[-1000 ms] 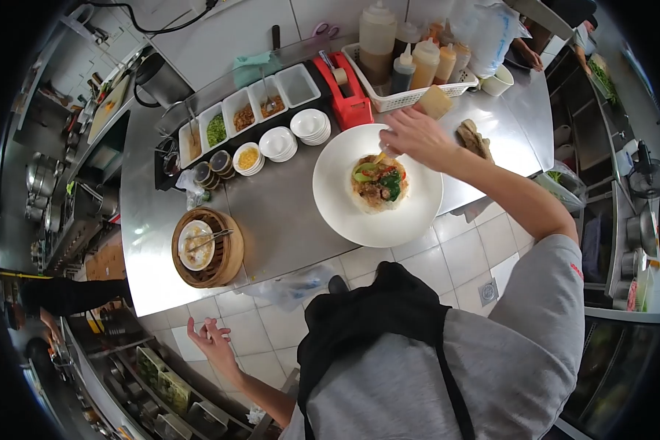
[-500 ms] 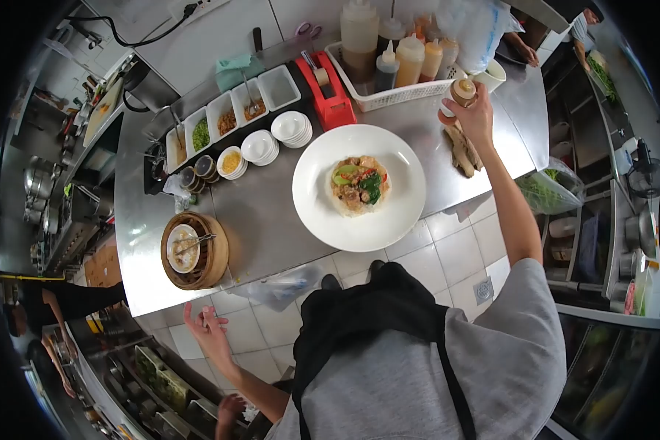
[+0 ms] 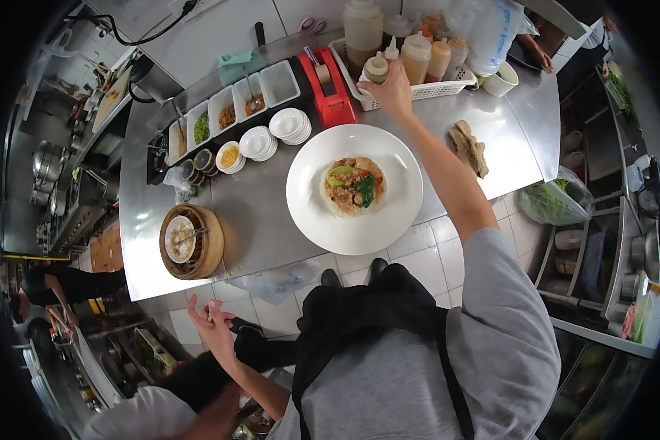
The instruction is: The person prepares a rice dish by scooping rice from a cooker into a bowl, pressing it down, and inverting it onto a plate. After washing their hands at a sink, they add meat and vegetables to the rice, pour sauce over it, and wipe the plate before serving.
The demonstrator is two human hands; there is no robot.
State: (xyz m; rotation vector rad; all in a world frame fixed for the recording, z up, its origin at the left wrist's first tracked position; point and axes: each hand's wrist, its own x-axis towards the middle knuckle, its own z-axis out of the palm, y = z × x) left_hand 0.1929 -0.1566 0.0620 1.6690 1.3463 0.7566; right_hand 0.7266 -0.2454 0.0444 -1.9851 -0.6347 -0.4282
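My right hand [image 3: 392,92] grips a small round bottle [image 3: 376,69] with a pale top, at the front left of a white basket [image 3: 436,91]. Squeeze bottles [image 3: 416,57] of sauce stand in the basket behind it. Below my right forearm a wide white plate [image 3: 308,213] carries a mound of food [image 3: 353,187] with green leaf, red bits and meat in sauce. My left hand [image 3: 214,328] hangs off the table's front edge, fingers apart and partly curled, holding nothing. A bamboo steamer [image 3: 214,246] with a small bowl [image 3: 180,238] inside stands nearest to it.
A red tape dispenser [image 3: 332,99] stands beside white topping tubs [image 3: 279,86] and stacked small dishes [image 3: 291,128]. A crumpled brown cloth [image 3: 468,149] lies at right on the steel table [image 3: 260,209]. A co-worker's grey sleeve [image 3: 143,416] is close behind at lower left.
My right hand has carried the small bottle left from above the brown cloth to the basket. My left hand stays much the same. A co-worker has come in close at lower left.
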